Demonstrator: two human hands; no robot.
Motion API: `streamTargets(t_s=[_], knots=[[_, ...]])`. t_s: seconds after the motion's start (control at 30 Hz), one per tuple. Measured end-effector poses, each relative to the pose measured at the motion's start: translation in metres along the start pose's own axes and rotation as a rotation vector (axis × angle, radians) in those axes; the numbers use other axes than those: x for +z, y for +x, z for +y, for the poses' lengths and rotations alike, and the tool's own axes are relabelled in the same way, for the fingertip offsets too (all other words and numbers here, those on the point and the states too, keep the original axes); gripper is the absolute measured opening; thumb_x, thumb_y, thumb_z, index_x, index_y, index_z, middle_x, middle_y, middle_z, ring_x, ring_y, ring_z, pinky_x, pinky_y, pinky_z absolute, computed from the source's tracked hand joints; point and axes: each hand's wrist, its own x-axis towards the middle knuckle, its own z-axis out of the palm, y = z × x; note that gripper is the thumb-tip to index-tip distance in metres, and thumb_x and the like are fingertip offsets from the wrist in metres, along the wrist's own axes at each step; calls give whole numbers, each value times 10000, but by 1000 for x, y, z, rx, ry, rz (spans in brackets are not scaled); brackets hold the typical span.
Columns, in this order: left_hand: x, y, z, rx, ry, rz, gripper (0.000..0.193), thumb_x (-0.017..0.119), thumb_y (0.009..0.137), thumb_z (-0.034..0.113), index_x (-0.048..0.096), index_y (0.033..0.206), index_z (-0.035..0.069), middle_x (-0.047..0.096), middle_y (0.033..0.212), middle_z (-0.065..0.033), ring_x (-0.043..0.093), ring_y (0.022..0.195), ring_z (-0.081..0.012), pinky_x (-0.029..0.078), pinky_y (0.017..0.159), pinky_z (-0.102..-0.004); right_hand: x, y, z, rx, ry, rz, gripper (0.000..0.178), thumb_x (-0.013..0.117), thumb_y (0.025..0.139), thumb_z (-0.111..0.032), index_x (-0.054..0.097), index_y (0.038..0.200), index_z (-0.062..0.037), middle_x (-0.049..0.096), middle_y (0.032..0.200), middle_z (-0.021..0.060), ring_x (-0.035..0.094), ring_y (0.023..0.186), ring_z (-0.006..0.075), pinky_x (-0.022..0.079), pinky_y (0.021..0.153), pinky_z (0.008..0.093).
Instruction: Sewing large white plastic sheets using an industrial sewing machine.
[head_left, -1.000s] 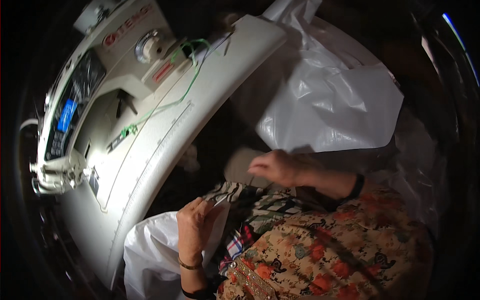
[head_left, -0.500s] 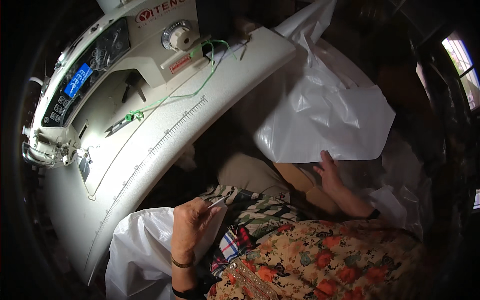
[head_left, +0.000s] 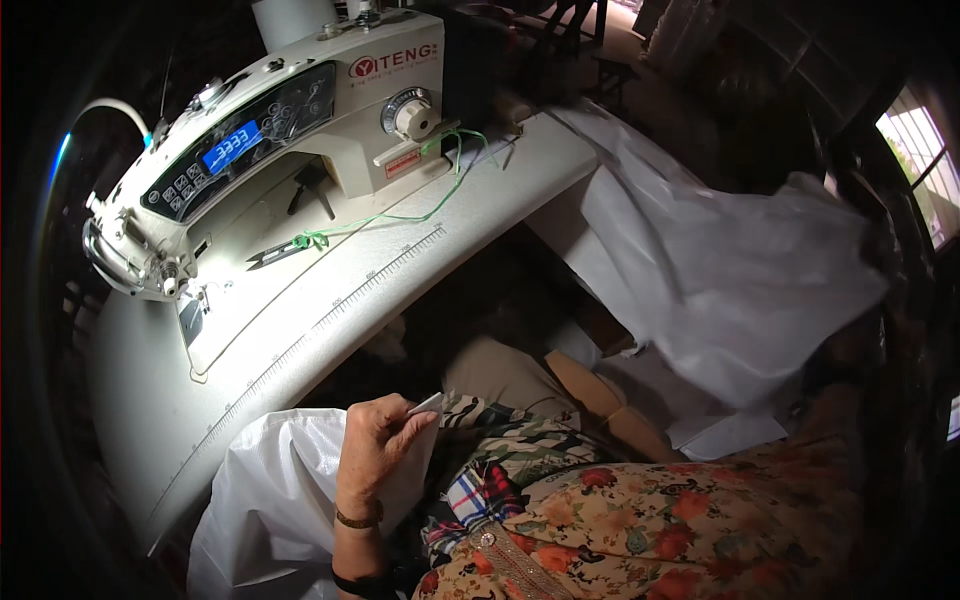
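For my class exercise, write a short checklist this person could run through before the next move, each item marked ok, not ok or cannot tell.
1. Left hand closed on the near white sheet: ok, its edge is pinched at the thumb.
2. Right hand's hold on the far white sheet: cannot tell, that hand is out of sight.
3. Snips clear of the needle plate: ok, they lie apart from it.
4. Green cord gathered up: not ok, it trails loosely across the table.
5. Display lit: ok, it glows blue.
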Motion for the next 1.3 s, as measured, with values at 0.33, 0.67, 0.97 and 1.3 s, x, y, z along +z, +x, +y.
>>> streamTargets(t_s=[0.33,0.67,0.97,1.3], knots=[[-23,-30,30,324,-515,-165,582,493,969,419,413,575,-1,392,519,-81,417,439,-233,301,454,-360,69,-105,-51,297,-262,-451,462,573,955,-225,498,1354,-5,534,1324,135,515,1216,224,417,1027,356],[26,-53,-12,-199,-124,-169,422,733,858,184,601,1210,-7,648,705,-130,607,590,-229,478,582,-336,193,-293,-186,610,-521,-1956,350,648,901,-318,686,994,17,671,886,41,601,793,80,459,675,248],[49,-59,-46,-81,-410,71,288,748,748,92,675,1009,-5,700,779,-109,684,709,-233,523,653,-314,220,-348,-162,1170,42,-2082,296,634,919,-335,647,996,-49,618,811,-8,577,685,47,452,594,211],[-26,-99,-15,-131,26,160,142,660,761,118,667,807,-16,678,731,-126,676,652,-207,492,603,-298,235,-292,-108,-340,-485,-2095,581,614,902,-527,619,1189,-22,661,1123,158,637,1055,275,462,954,367]])
